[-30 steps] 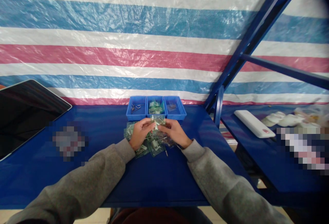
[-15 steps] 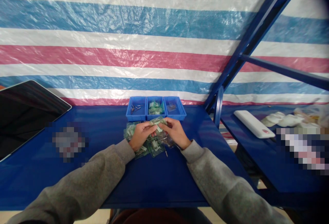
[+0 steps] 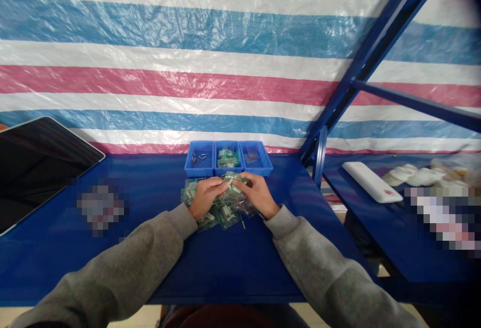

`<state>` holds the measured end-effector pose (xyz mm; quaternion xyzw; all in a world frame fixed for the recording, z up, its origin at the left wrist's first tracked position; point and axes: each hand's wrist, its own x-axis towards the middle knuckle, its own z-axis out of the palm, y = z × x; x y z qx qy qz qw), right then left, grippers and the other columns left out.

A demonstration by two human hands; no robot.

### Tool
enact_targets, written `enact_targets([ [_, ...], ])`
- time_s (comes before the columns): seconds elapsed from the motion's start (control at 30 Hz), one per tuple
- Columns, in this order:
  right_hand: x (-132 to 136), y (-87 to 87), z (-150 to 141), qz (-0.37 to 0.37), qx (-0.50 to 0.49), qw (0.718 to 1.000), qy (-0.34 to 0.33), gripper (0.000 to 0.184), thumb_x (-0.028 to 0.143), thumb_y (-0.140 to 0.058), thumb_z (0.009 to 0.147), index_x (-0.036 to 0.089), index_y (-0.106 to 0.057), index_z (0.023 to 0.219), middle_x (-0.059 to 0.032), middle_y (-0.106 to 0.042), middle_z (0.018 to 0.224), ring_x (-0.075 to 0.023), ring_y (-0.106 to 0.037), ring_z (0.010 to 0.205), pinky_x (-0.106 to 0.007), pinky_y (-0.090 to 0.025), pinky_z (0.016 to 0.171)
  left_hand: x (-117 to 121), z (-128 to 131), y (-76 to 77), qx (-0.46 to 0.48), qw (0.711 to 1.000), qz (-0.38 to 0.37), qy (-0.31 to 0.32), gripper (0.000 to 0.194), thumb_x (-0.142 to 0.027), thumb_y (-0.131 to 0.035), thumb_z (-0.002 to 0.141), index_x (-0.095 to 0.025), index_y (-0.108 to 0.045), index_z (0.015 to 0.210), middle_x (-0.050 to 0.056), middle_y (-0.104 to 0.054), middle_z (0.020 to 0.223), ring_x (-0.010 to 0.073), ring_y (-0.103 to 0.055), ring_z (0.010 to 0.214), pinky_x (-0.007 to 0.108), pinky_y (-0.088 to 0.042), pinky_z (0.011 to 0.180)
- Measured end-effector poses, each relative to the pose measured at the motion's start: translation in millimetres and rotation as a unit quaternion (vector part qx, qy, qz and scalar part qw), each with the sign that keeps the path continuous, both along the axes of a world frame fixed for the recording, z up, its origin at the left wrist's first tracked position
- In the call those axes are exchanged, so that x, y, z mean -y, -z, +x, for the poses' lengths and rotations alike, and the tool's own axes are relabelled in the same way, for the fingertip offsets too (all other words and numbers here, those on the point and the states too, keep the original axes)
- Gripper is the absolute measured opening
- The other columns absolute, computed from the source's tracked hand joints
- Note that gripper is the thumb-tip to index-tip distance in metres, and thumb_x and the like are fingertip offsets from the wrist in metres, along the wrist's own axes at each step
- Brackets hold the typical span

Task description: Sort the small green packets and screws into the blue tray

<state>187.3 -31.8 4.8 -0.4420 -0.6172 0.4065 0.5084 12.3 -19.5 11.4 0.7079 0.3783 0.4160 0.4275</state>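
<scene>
My left hand point(image 3: 205, 198) and my right hand point(image 3: 256, 195) meet over a heap of small clear-green plastic bags point(image 3: 221, 212) on the blue table point(image 3: 225, 258). Both hands pinch one small green bag point(image 3: 230, 182) between them, just above the heap. Behind the hands stand three small blue bins in a row: the left bin point(image 3: 199, 159) holds dark metal pins, the middle bin point(image 3: 228, 158) holds green bags, the right bin point(image 3: 256, 158) holds a few small dark parts. A single pin point(image 3: 243, 224) lies on the table by the heap.
A dark tablet screen point(image 3: 33, 162) leans at the far left. A blue steel rack post point(image 3: 319, 160) rises to the right of the bins. On the neighbouring blue shelf lie a white flat device point(image 3: 370, 181) and pale bags point(image 3: 408, 174). A striped tarpaulin point(image 3: 188, 67) hangs behind.
The small bag between my fingers has turned and sunk slightly toward the heap. My hands have barely shifted otherwise.
</scene>
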Motion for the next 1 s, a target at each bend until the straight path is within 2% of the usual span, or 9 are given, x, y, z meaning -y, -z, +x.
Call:
enact_targets([
  [0.17, -0.9, -0.9, 1.1, -0.019, -0.018, 0.999, -0.021, 0.030, 0.043, -0.064, 0.076, 0.014, -0.065, 0.076, 0.0014, -0.058, 0.063, -0.0104, -0.048, 0.055, -0.022, -0.038, 0.053, 0.9, 1.8, 0.8, -0.005, 1.000, -0.012, 0.013, 0.035, -0.037, -0.053, 0.085, -0.014, -0.053, 0.059, -0.003, -0.049, 0.058, 0.0095, -0.046, 0.057, 0.022, -0.036, 0.058],
  [0.33, -2.8, 1.4, 2.8, -0.019, -0.010, 1.000, -0.013, 0.031, 0.044, -0.065, 0.074, 0.014, -0.066, 0.075, 0.0013, -0.059, 0.062, -0.0104, -0.048, 0.054, -0.022, -0.037, 0.052, 1.9, 3.6, 0.9, 0.040, 0.998, -0.051, 0.013, 0.023, -0.037, -0.058, 0.081, -0.015, -0.059, 0.079, -0.003, -0.053, 0.063, 0.0102, -0.049, 0.058, 0.022, -0.040, 0.057],
  [0.53, -2.6, 3.0, 3.5, -0.018, 0.005, 1.000, 0.002, 0.031, 0.046, -0.066, 0.072, 0.014, -0.064, 0.070, 0.0012, -0.057, 0.060, -0.0109, -0.046, 0.053, -0.023, -0.036, 0.050, 0.8, 3.9, 4.8, 0.057, 0.996, -0.069, 0.011, 0.023, -0.037, -0.062, 0.077, -0.015, -0.060, 0.080, -0.002, -0.057, 0.066, 0.0105, -0.051, 0.057, 0.022, -0.042, 0.055],
  [0.8, -2.0, -3.5, 8.3, -0.050, -0.005, 0.998, -0.041, 0.027, 0.041, -0.065, 0.073, 0.015, -0.059, 0.069, 0.0027, -0.053, 0.054, -0.0105, -0.046, 0.049, -0.022, -0.034, 0.047, -2.9, 3.4, 11.5, 0.099, 0.991, -0.055, -0.068, 0.023, -0.036, -0.065, 0.074, -0.015, -0.058, 0.080, -0.003, -0.058, 0.066, 0.0099, -0.053, 0.056, 0.021, -0.044, 0.054],
  [1.0, -6.3, 1.7, 9.7, -0.038, 0.000, 0.999, -0.011, 0.031, 0.044, -0.064, 0.075, 0.016, -0.058, 0.063, 0.0016, -0.053, 0.050, -0.0117, -0.047, 0.047, -0.024, -0.035, 0.047, -3.6, 4.3, 10.6, 0.104, 0.991, -0.047, -0.067, 0.023, -0.036, -0.064, 0.076, -0.014, -0.058, 0.081, -0.002, -0.059, 0.064, 0.0102, -0.054, 0.056, 0.022, -0.044, 0.053],
])
